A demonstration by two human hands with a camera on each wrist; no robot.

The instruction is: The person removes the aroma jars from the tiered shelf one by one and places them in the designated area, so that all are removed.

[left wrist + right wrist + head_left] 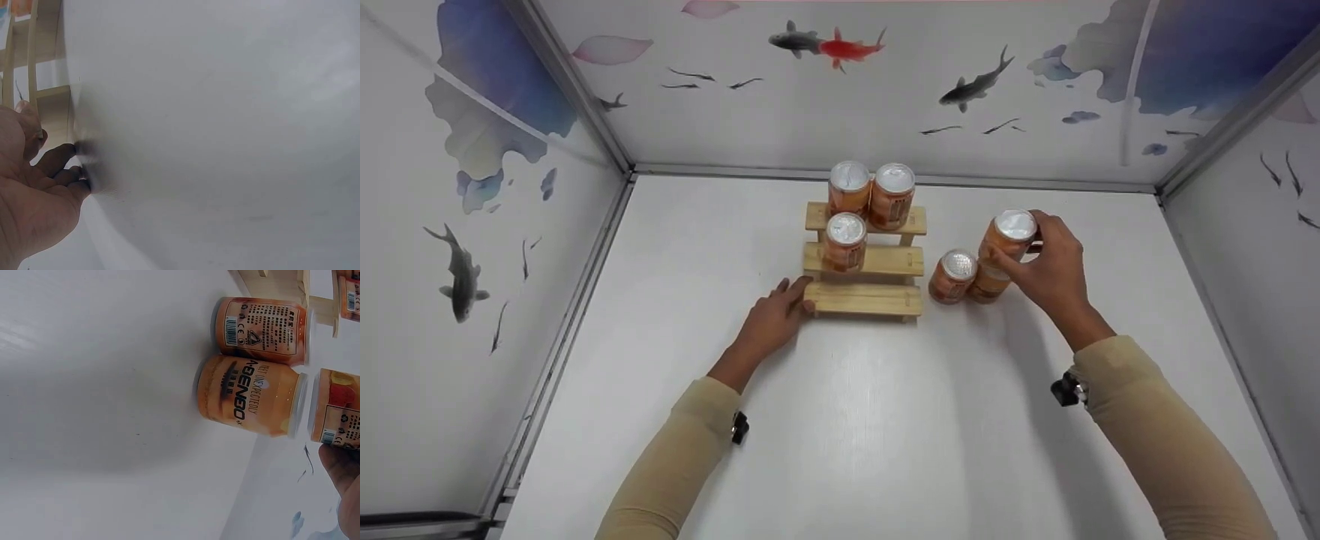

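Observation:
My right hand (1054,262) grips an orange can (340,410) with a silvery lid, thumb on one side and fingers round the other. The held can is raised, close over the top of a second can (250,395) that stands on the table. Beside that one stands a third can (952,277), nearly side by side with it. At the left end of a three-step wooden rack (862,298), my left hand (771,319) holds the lowest board's end. Its other fingers (59,157) reach down to the table in the left wrist view.
On the rack's top step two more cans (892,196) stand together, and one can (844,244) is on the left of the middle step. The white table (840,420) is enclosed by panels (840,112) printed with fish.

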